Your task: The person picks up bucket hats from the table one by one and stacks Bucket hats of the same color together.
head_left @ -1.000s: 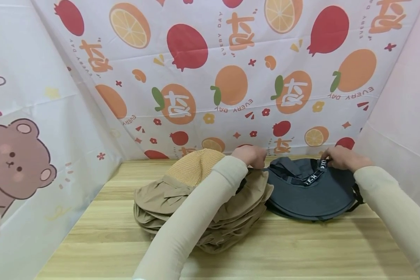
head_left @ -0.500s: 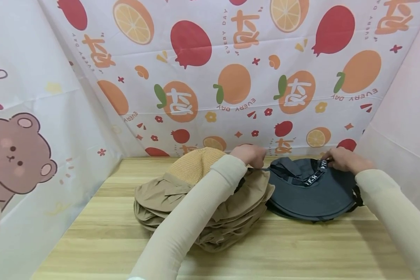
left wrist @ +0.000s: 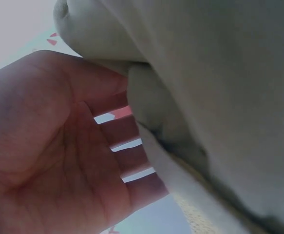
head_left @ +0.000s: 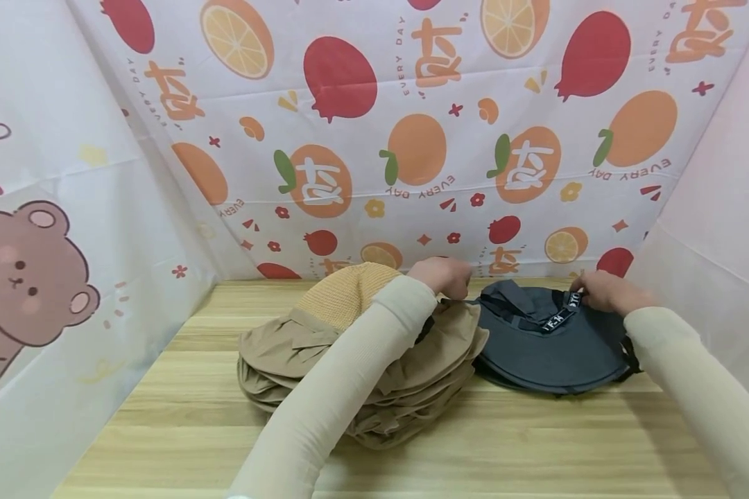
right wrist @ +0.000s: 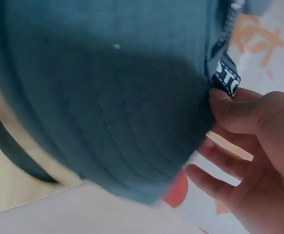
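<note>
A stack of tan sun hats [head_left: 412,381] stands on the table, its top one having a yellow woven crown [head_left: 349,294]. My left hand [head_left: 440,276] holds the back edge of the tan brim. In the left wrist view, the thumb of the left hand [left wrist: 68,131] lies against the tan fabric [left wrist: 219,87], and the fingertips are hidden behind it. A dark blue-grey sun hat [head_left: 549,357] lies to the right. My right hand [head_left: 612,291] pinches its back edge beside a black strap with white letters [head_left: 558,319]. The right wrist view shows the thumb of the right hand [right wrist: 258,131] on that dark brim [right wrist: 103,107].
The hats sit on a light wood-grain table [head_left: 162,416]. A fruit-print cloth [head_left: 374,138] hangs behind them. A white cloth with a bear print [head_left: 25,291] hangs at the left, and a pale cloth [head_left: 724,277] at the right.
My right hand has moved slightly left, and the right edge of the dark hat has shifted a little left with it. The left hand and the tan stack stay nearly in place.
</note>
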`<action>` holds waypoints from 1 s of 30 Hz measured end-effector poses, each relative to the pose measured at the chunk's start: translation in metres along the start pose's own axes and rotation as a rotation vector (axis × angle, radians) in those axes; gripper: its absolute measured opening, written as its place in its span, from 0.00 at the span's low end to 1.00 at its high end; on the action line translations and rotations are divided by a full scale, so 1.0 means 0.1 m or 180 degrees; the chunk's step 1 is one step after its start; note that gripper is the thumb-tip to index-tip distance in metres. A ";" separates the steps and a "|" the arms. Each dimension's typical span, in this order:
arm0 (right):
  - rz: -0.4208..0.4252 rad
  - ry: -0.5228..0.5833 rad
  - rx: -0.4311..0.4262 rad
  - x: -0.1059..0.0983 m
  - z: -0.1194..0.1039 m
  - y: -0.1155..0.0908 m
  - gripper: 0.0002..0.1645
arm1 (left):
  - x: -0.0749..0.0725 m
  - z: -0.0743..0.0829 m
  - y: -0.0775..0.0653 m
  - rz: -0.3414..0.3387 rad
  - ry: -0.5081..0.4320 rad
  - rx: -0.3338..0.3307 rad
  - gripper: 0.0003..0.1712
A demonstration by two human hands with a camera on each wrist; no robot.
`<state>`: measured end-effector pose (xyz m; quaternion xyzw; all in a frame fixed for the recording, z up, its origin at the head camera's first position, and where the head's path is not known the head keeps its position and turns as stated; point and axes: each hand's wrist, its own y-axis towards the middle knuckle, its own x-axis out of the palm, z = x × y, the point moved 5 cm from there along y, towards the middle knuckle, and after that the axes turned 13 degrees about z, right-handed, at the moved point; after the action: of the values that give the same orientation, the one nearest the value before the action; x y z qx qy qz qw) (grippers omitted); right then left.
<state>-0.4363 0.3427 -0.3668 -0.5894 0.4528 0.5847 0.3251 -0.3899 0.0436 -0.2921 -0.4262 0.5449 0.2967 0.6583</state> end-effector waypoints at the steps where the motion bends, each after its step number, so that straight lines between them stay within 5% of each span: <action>1: -0.0007 -0.0015 -0.0019 0.03 0.00 -0.01 0.16 | -0.01 0.01 0.00 0.0001 0.0005 0.0023 0.15; 7: 0.0186 -0.0045 -0.0125 0.05 -0.19 -0.01 0.24 | -0.08 0.09 -0.06 0.0148 0.0052 0.0239 0.16; 12: 0.0243 -0.0139 -0.0318 0.01 -0.72 0.02 0.31 | -0.15 0.16 -0.17 0.0303 0.0000 0.0415 0.18; 15: 0.0096 -0.0062 -0.0474 0.05 -1.07 -0.01 0.36 | -0.19 0.18 -0.26 0.0349 -0.0023 0.0465 0.13; 21: -0.0390 0.0104 -0.0571 0.24 -1.56 -0.16 0.42 | -0.21 0.17 -0.47 0.0514 -0.0046 0.0589 0.23; 30: -0.0771 0.0100 -0.0359 0.51 -1.63 -0.31 0.42 | -0.11 0.13 -0.82 0.0766 -0.0035 0.0688 0.22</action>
<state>-0.3480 0.1979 -0.4045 -0.6662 0.3497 0.5564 0.3526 -0.3166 0.0179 -0.2615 -0.2829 0.6171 0.3154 0.6630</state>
